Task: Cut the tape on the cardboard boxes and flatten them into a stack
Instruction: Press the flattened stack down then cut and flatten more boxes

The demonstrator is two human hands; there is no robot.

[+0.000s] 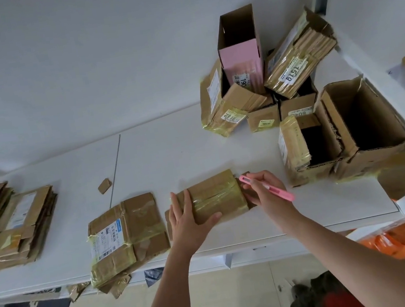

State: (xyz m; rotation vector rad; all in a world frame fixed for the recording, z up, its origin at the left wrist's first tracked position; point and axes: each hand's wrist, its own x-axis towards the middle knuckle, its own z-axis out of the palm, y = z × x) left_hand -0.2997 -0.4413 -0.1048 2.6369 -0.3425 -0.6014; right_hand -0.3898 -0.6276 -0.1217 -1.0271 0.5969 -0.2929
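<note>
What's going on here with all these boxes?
A person is breaking down cardboard boxes on a white table. The left hand presses flat on a small taped box while the right hand holds a pink cutter at its right end. Flattened boxes are stacked at left; open boxes wait at right.

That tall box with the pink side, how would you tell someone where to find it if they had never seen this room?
Look at the white table and go to the heap of unflattened boxes at its far right, against the wall. The pink-sided box stands upright at the back of that heap, its open top the highest point. It alone has a pink face; every neighbour is plain brown cardboard with yellowish tape.
</note>
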